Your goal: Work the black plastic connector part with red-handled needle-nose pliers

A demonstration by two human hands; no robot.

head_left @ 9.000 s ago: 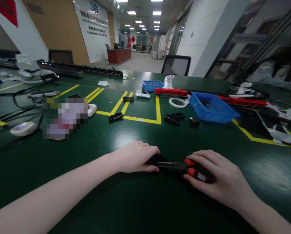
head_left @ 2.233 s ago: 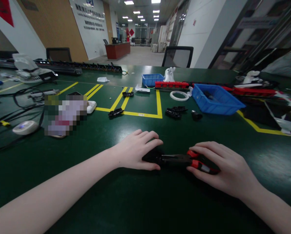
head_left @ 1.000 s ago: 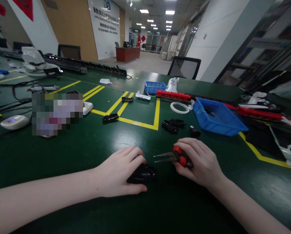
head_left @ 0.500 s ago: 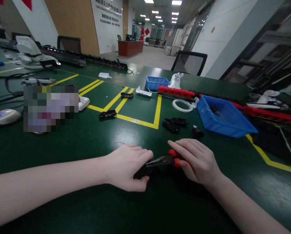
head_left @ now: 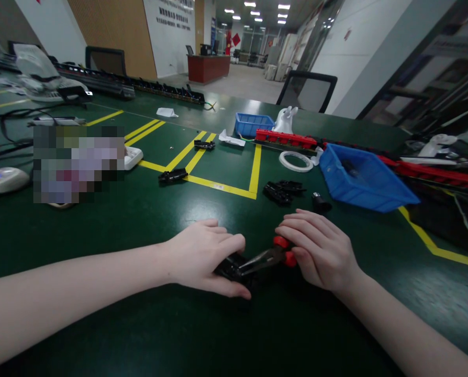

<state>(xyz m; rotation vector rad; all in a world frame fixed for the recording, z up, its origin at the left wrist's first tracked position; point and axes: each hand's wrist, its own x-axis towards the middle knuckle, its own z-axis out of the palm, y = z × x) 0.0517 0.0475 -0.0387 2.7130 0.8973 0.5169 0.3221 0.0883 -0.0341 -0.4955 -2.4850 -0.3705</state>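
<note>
On the dark green table, my left hand (head_left: 204, 256) is closed around a black plastic part (head_left: 231, 268), with the thumb along its near side and the fingers on its far side. My right hand (head_left: 322, 251) grips the red handles of a pair of pliers (head_left: 268, 256). The pliers point left, and their metal tips touch or lie right over the black part; the exact contact is too dark to tell. Beyond my right hand lie several similar black parts (head_left: 279, 192) and a short black cylinder (head_left: 320, 202).
A large blue bin (head_left: 369, 183) stands at the right, a smaller blue basket (head_left: 253, 125) farther back. Near them are a white ring (head_left: 296, 161) and a red strip (head_left: 287, 139). Two black parts (head_left: 173, 176) sit by yellow tape. A white mouse (head_left: 5, 179) is at far left.
My left thumb has extended to the right, and more of the black part shows. The pliers' handles and my right hand have shifted slightly right. The whole view has also shifted a little.
</note>
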